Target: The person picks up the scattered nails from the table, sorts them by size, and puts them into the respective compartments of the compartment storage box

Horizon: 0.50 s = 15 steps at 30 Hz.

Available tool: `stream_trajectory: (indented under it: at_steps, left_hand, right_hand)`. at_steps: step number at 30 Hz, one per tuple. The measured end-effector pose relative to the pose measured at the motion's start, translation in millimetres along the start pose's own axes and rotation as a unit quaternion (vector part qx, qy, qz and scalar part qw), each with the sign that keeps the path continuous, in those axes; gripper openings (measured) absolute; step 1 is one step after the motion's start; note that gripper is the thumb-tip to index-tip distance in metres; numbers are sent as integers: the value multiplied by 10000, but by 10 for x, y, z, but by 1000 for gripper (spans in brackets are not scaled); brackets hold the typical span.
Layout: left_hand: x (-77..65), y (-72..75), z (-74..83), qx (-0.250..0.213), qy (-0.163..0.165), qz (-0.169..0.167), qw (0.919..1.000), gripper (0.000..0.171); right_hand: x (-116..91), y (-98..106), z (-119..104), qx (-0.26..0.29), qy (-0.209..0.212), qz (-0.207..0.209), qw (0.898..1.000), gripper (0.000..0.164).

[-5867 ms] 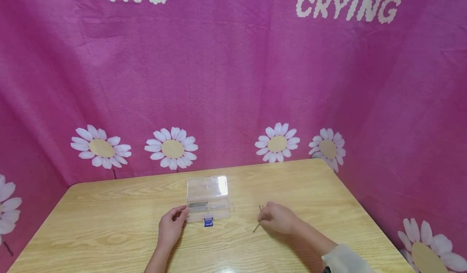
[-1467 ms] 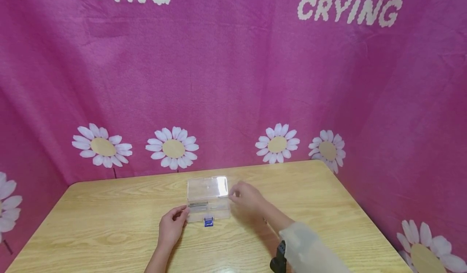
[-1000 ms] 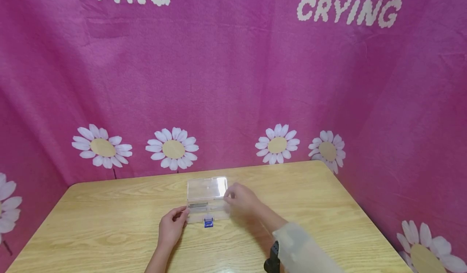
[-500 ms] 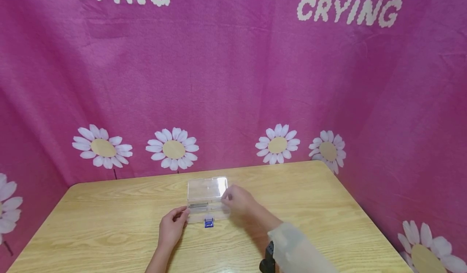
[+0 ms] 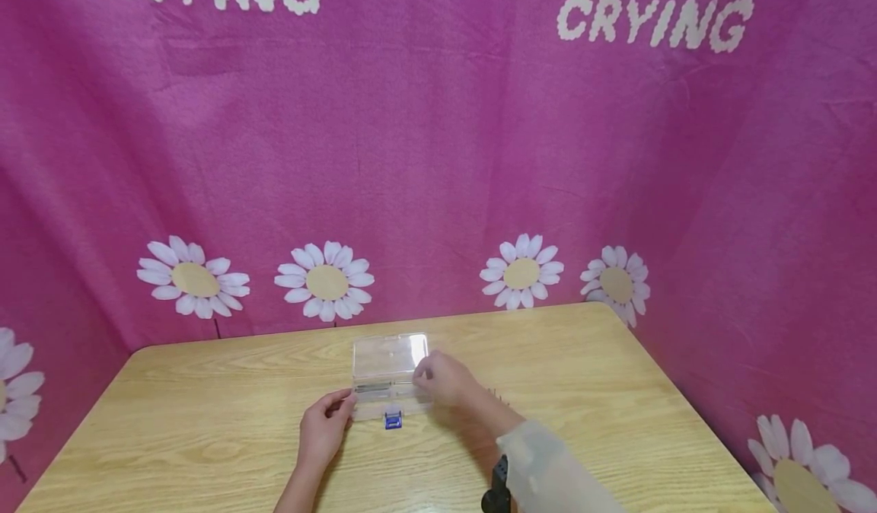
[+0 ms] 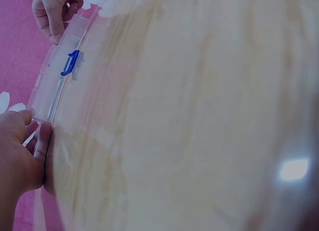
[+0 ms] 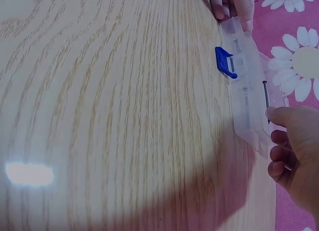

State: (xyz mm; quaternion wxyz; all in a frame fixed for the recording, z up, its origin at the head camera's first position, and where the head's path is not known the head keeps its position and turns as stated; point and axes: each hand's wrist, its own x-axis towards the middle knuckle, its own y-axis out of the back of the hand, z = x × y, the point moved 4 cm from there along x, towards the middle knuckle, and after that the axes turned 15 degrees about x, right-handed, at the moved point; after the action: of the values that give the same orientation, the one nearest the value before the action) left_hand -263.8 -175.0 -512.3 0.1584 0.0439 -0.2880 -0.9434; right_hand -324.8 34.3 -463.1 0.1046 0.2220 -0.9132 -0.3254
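A clear plastic divided box [image 5: 370,411] stands on the table with its lid [image 5: 384,355] raised at the back and a blue latch [image 5: 393,420] at its front. Several metal nails [image 5: 372,387] lie in its back left compartment. My left hand [image 5: 324,429] grips the box's left end between thumb and fingers, as the left wrist view also shows. Over the box's right half, my right hand [image 5: 445,380] pinches a long, thin, dark nail [image 7: 265,94] with a small flat head. The nail's other end is hidden by the fingers.
Thin dark pieces [image 5: 495,396] show on the wooden table [image 5: 205,422] just behind my right forearm. Pink cloth [image 5: 438,155] with daisies surrounds the table's back and sides. A dark camera [image 5: 498,486] sits at my right wrist.
From the table on the right, my right hand has come left to the box, then edged further left over its right half with the nail. My left hand has stayed at the box.
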Motion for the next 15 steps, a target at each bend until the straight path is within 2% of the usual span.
stream_trajectory:
  at_steps: [10, 15]
  left_hand:
    - [-17, 5, 4, 42, 31, -6, 10000, 31]
    - [-15, 4, 12, 15, 42, -27, 10000, 31]
  right_hand:
    - [-19, -1, -20, -33, 114, 14, 9999, 15]
    - [-27, -4, -12, 99, 27, 51, 9999, 16]
